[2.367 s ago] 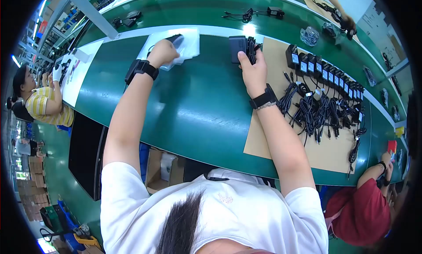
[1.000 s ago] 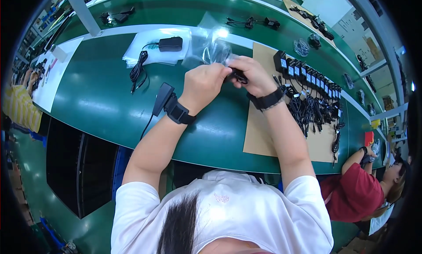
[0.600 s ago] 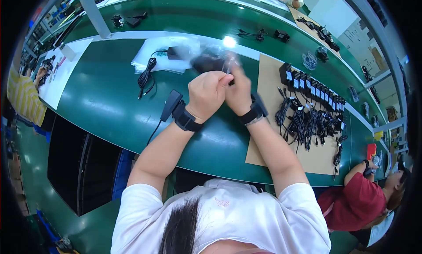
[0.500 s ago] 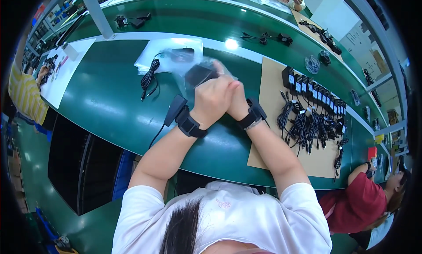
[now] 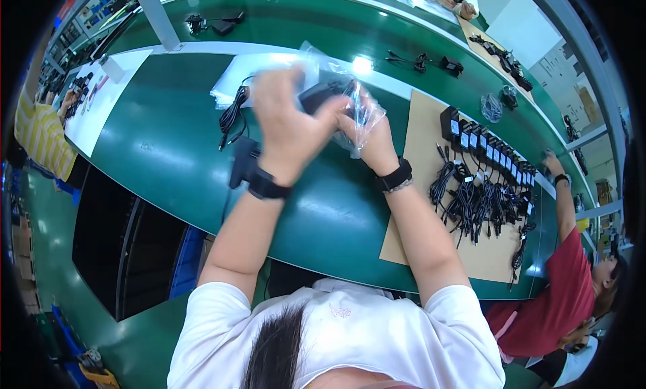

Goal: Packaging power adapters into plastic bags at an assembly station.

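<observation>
Two hands: the right hand (image 5: 377, 139) grasps a clear plastic bag (image 5: 365, 117), boxy black adapter (image 5: 319, 98) apparently inside; leftward, the blurred left hand (image 5: 286, 125) spreads loose. Best keep the bag steady.

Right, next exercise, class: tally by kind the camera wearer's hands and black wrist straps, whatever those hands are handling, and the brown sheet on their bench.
Hands: 2 (left hand, right hand)
Black wrist straps: 2
Clear bag: 1
Black adapter in that bag: 1
Brown sheet: 1
Total: 7

Black adapter (image 5: 317, 96), green table (image 5: 171, 153), yellow-striped shirt (image 5: 42, 141)
</observation>
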{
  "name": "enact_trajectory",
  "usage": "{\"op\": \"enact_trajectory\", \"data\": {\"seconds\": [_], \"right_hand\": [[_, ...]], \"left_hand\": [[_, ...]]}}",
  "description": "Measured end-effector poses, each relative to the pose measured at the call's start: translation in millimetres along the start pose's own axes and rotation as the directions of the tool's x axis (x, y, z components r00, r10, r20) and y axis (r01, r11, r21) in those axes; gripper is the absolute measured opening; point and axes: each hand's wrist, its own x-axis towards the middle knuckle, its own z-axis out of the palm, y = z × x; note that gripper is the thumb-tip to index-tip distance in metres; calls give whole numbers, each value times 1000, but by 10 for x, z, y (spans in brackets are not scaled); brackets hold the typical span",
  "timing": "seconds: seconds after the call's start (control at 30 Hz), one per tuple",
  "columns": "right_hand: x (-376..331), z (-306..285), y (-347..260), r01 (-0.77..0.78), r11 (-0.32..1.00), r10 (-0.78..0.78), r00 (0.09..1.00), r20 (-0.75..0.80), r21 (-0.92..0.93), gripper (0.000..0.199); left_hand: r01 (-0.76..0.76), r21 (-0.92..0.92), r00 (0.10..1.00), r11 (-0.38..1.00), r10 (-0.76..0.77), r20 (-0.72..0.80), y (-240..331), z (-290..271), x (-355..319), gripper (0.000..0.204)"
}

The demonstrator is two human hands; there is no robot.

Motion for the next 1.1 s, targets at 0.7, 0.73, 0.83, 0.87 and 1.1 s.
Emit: {"op": "enact_trajectory", "data": {"seconds": [0.7,0.73,0.83,0.87,1.1], "right_hand": [[-118,123,79,-62,953,-1,978,-207,-296,38],[-104,70,106,51,856,-136,982,-130,-514,34],[-77,6,-65,136,768,-231,970,-73,-625,30],[-74,-19,-113,173,667,-264,964,-12,-725,30],[6,-263,-114,-130,970,108,988,113,204,54]], "left_hand": [[722,-656,515,-220,-462,722,18,421,-491,29],[746,-597,463,-295,-415,783,-7,390,-454,27],[799,-524,391,-296,-408,825,-128,314,-402,24],[829,-487,354,-275,-415,838,-124,298,-373,23],[738,-538,398,-407,-381,835,-280,262,-324,23]]}}
